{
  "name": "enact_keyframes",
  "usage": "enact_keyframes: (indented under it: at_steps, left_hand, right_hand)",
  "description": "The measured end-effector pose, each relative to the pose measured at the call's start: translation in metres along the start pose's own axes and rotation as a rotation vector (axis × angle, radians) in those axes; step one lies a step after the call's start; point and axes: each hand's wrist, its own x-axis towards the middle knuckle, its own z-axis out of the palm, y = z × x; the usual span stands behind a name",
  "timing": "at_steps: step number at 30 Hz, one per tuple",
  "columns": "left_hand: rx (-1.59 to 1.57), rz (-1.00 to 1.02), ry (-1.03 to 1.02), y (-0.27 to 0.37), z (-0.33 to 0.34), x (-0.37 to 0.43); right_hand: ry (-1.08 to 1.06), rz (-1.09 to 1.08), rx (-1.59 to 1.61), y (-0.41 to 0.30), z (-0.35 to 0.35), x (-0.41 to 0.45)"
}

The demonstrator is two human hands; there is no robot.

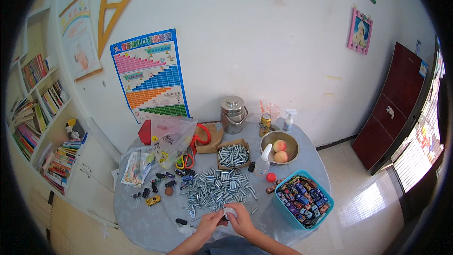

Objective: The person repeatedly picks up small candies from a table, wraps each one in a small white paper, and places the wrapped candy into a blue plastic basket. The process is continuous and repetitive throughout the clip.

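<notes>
Close to the table's front edge, my left hand and my right hand meet. Between their fingers is a crumpled white tissue against a small dark object, mostly hidden, its kind unclear. Just beyond lies a wide heap of shiny metal cylinders and pins. Left of my left hand are a black toy car body and another white tissue. To my right, a turquoise plastic basket is heaped with small toy cars.
Several dark toy cars and a yellow one stand left of the heap. Behind it are a cardboard box of metal cylinders, a clear spray bottle, a steel bowl with two peaches, orange-handled scissors and a lidded steel pail.
</notes>
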Motion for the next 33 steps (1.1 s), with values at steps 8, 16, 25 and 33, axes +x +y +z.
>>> enact_keyframes:
  at_steps: [8, 16, 25, 33]
  left_hand:
    - [-0.214, -0.062, -0.018, -0.016, 0.010, -0.003]
    - [-0.335, -0.147, -0.104, -0.023, 0.004, 0.004]
    - [-0.143, -0.006, -0.054, -0.016, 0.015, 0.000]
    - [-0.201, 0.026, -0.103, -0.008, 0.019, 0.006]
  right_hand:
    - [0.173, 0.330, 0.099, 0.014, 0.005, 0.001]
    - [0.255, 0.479, 0.538, 0.041, 0.004, -0.007]
    - [0.221, 0.049, -0.180, 0.005, -0.011, 0.012]
    - [0.136, -0.035, -0.107, 0.001, -0.023, 0.009]
